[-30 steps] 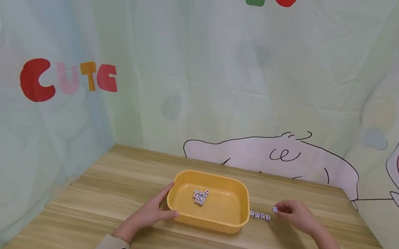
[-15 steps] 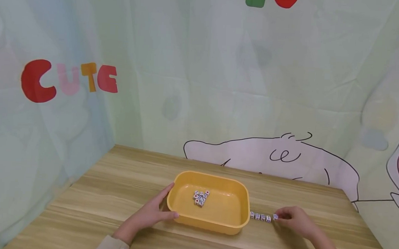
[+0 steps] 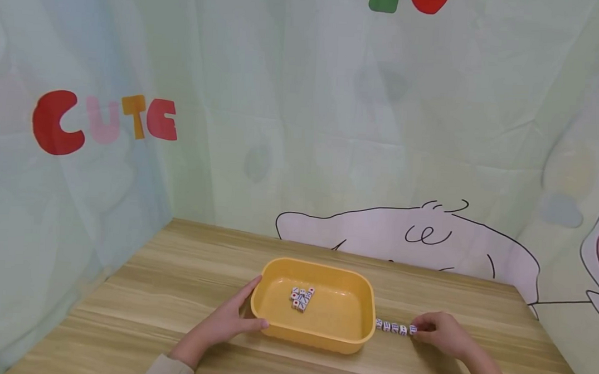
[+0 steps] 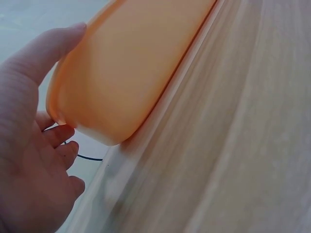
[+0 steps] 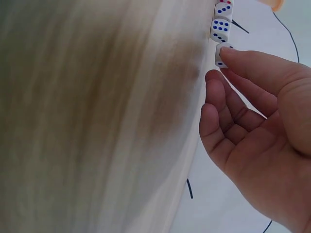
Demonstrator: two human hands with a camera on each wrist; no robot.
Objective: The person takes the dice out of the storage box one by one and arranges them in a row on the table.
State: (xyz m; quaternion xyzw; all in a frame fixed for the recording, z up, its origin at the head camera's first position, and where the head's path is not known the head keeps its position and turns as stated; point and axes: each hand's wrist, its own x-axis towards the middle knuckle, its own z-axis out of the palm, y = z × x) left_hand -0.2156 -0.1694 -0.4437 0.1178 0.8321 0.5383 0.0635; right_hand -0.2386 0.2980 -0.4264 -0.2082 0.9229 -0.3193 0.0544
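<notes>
My left hand [image 3: 225,319] holds the left end of a yellow plastic tray [image 3: 318,339], thumb on the near wall and fingers round the far corner. In the left wrist view the thumb [image 4: 60,46] lies along the tray wall [image 4: 121,73]. Inside the tray, several white dice [image 3: 299,299] lie clustered left of centre. To the right of the tray a row of dice [image 3: 391,327] runs along the table. My right hand [image 3: 444,331] pinches one die [image 3: 412,330] between thumb and fingertips at the row's right end. The right wrist view shows this die [image 5: 221,57] close beside a die with blue pips [image 5: 221,30].
The wood-grain table [image 3: 175,271] carries the tray and dice. A pale printed curtain [image 3: 332,127] stands behind the table and on both sides, with coloured letters and a line-drawn cartoon figure [image 3: 403,236].
My right hand has lowered the pinched die toward the table and moved it up to the right end of the row. The left hand and the tray stay in place.
</notes>
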